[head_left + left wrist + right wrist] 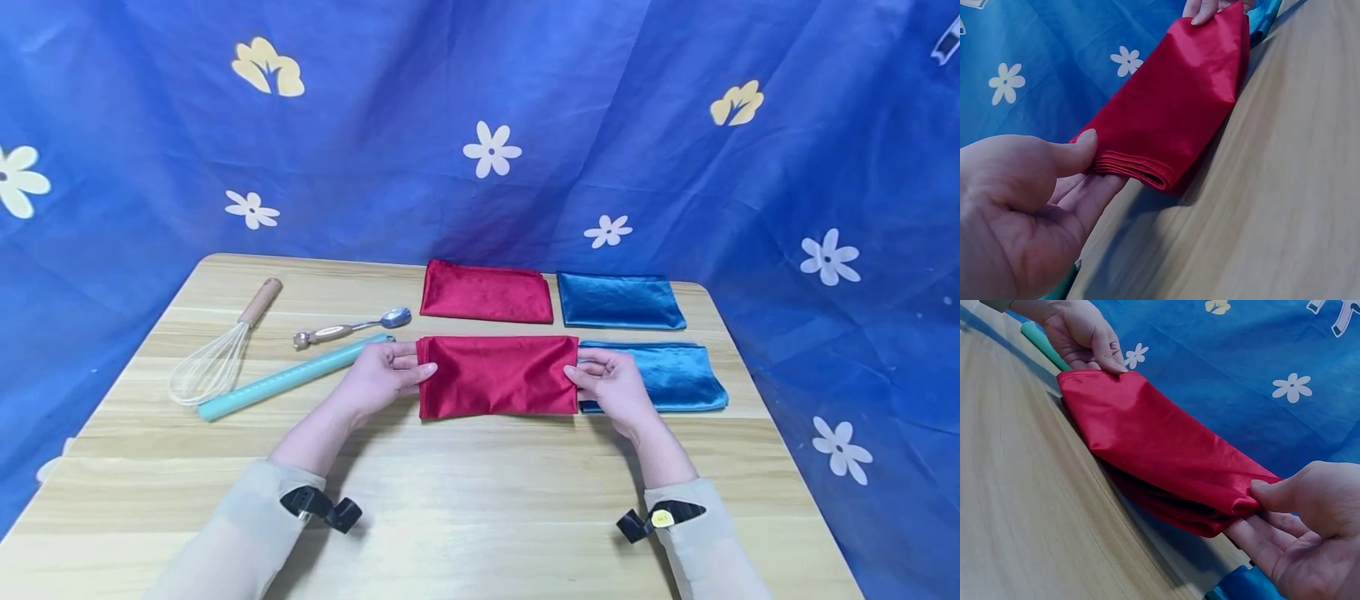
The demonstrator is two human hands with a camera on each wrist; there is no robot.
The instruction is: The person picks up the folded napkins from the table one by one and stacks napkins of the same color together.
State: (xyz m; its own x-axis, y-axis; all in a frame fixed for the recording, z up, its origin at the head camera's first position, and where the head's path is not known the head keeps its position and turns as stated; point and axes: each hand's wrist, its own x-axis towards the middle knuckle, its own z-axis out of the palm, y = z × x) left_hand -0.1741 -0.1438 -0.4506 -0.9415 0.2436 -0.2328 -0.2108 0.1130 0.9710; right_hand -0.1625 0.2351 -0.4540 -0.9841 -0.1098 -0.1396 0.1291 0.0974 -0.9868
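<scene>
A folded red satin cloth (498, 377) is held up between both hands, a little above the table. My left hand (381, 377) pinches its left end, thumb on top and fingers beneath; the stacked fold layers show at that end in the left wrist view. At the other end my right hand (611, 385) grips the cloth the same way, seen close in the right wrist view (1310, 531). Behind it lies another folded red cloth (487, 292). A folded blue cloth (675, 377) lies beside and partly behind the right hand, with a second blue cloth (621, 301) farther back.
On the left of the wooden table (465, 508) lie a whisk (225, 350), a metal spoon (352, 327) with a decorated handle, and a turquoise stick-like tool (292, 379) close to the left hand. A blue flowered curtain (375, 167) hangs behind the table.
</scene>
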